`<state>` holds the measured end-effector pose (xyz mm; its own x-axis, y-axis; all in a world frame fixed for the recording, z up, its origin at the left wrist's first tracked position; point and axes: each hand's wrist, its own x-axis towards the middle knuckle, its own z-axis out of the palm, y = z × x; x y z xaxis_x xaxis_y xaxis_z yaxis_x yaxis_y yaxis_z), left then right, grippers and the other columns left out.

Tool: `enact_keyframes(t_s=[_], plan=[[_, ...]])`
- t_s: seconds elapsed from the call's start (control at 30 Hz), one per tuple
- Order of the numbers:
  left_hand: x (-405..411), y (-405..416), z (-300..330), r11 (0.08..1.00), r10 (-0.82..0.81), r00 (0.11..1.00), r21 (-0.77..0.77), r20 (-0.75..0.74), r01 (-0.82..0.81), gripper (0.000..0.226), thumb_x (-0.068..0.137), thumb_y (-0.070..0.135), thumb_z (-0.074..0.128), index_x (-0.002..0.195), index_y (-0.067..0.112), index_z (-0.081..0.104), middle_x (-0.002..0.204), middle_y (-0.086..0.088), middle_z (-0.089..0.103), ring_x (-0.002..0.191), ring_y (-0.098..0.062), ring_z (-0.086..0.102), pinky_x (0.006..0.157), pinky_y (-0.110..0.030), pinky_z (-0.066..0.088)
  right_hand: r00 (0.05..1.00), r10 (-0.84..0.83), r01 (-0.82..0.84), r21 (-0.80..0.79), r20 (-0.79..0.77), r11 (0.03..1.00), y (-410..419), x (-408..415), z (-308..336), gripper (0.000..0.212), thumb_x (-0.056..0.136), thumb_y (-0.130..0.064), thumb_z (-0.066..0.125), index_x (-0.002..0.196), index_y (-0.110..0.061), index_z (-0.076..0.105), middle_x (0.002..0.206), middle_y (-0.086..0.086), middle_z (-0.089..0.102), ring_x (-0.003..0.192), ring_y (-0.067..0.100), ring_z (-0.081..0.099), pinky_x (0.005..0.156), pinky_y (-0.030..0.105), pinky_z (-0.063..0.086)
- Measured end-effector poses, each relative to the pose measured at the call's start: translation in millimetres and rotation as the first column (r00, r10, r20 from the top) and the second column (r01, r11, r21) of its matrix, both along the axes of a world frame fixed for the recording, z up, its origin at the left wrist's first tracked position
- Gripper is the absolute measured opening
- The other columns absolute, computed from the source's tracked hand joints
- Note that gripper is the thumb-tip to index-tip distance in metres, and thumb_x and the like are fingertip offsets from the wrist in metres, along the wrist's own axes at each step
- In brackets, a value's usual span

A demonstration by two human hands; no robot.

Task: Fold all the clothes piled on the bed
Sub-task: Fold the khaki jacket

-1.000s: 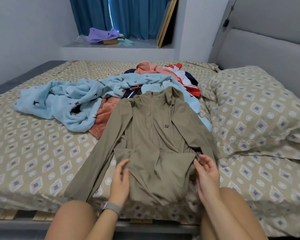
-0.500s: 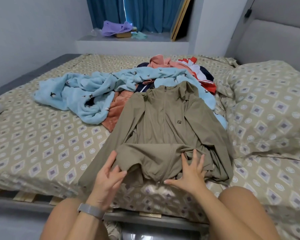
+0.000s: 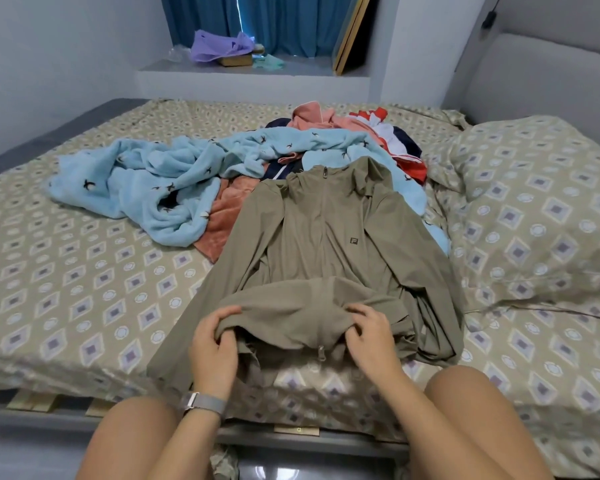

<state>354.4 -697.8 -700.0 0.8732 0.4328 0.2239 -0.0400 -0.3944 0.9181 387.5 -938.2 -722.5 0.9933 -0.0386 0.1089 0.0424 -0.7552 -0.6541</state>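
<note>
An olive zip-up jacket (image 3: 323, 244) lay front-up on the bed (image 3: 84, 278), its collar toward the far side and its bottom part turned up over itself near the person. The left hand (image 3: 213, 344) gripped the turned-up edge on its side, fingers curled under the cloth and thumb on top; a grey watch (image 3: 203, 403) sat on that wrist. The right hand (image 3: 369, 336) pinched the same edge on the other side, fingers bent into the fabric. The two hands were apart, one at each end of the fold, with the zipper pull (image 3: 321, 353) hanging between them. The jacket's left-side sleeve ran down toward the bed's near edge, and the other sleeve lay bunched beside the right hand.

Behind the jacket was the rest of the pile: a light blue fleece garment (image 3: 146, 188) with small dark bird shapes spread toward the left, a rust-coloured piece (image 3: 222, 216) under it, a pink garment (image 3: 319, 119) and a red, white and navy one (image 3: 395, 140) farther back. A patterned pillow (image 3: 541, 209) lay at the right. On the window ledge (image 3: 291, 69) sat a purple bag (image 3: 219, 46) before blue curtains (image 3: 284, 19).
</note>
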Motion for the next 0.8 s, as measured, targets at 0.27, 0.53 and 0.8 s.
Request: enact_keyframes(t_s=[0.27, 0.53, 0.8], plan=[[-12, 20, 41, 0.973, 0.149, 0.977, 0.151, 0.151, -0.172, 0.049, 0.064, -0.004, 0.041, 0.100, 0.017, 0.067, 0.094, 0.001, 0.062, 0.081, -0.004, 0.049, 0.071, -0.020, 0.037, 0.939, -0.344, 0.330, 0.253, 0.013, 0.909, -37, -3, 80, 0.031, 0.098, -0.031, 0.052, 0.078, -0.013, 0.066, 0.108, 0.002, 0.044, 0.104, 0.015, 0.032, 0.100, 0.031, 0.023], [-39, 19, 52, 0.985, 0.074, 0.991, 0.165, -0.116, -0.054, 0.046, 0.081, -0.015, 0.039, 0.100, 0.023, 0.057, 0.072, -0.002, 0.060, 0.061, -0.020, 0.053, 0.054, -0.034, 0.039, 0.983, -0.045, 0.016, -0.163, -0.175, 0.986, -8, -21, 100, 0.081, 0.055, -0.090, 0.054, 0.090, -0.016, 0.053, 0.100, 0.004, 0.056, 0.104, 0.027, 0.050, 0.091, 0.050, 0.043], [-56, -5, 66, 0.979, -0.186, 0.975, -0.102, -0.120, 0.174, 0.043, 0.082, -0.017, 0.031, 0.086, 0.019, 0.055, 0.067, -0.004, 0.054, 0.050, -0.014, 0.043, 0.046, -0.023, 0.035, 0.928, -0.251, 0.078, -0.517, -0.274, 0.852, 18, -31, 20, 0.057, 0.083, -0.056, 0.055, 0.116, -0.016, 0.031, 0.124, 0.008, 0.030, 0.119, 0.032, 0.029, 0.102, 0.078, 0.020]])
